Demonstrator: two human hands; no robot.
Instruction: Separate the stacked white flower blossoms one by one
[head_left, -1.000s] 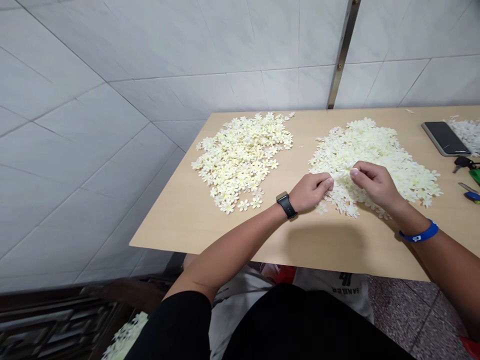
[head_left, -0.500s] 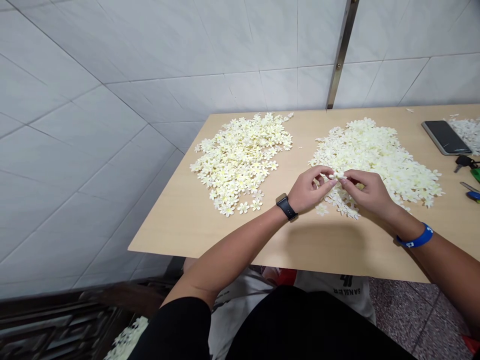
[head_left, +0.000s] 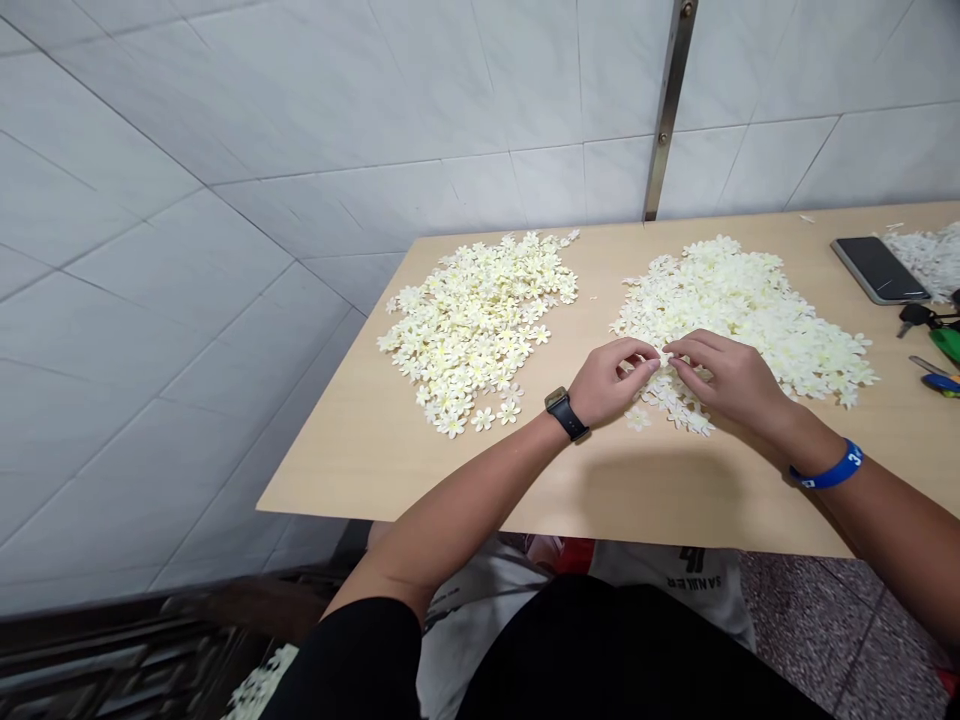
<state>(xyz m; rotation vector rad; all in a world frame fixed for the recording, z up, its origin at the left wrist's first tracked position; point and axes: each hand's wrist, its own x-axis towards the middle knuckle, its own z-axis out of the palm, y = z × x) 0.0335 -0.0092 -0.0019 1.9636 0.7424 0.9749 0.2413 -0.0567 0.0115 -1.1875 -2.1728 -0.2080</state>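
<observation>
My left hand, with a black watch on its wrist, is closed in a pinch at the near edge of the right-hand heap of white artificial flowers. Facing it, my right hand has thumb and forefinger drawn together, almost meeting the left fingertips. Between the two sets of fingertips is a small white artificial flower, mostly covered and hard to tell from the flowers behind. Beneath the hands lie loose flowers of the heap. A second heap of flowers, with yellowish centres, spreads to the left.
The tan tabletop meets a tiled wall with a metal strip. At the right lie a phone, keys, a blue-handled tool and white bits. More flowers sit low at left.
The flower between my fingertips showed plainly before and is now mostly covered. My hands stay close together, fingers shifted slightly. The whole view has moved a little.
</observation>
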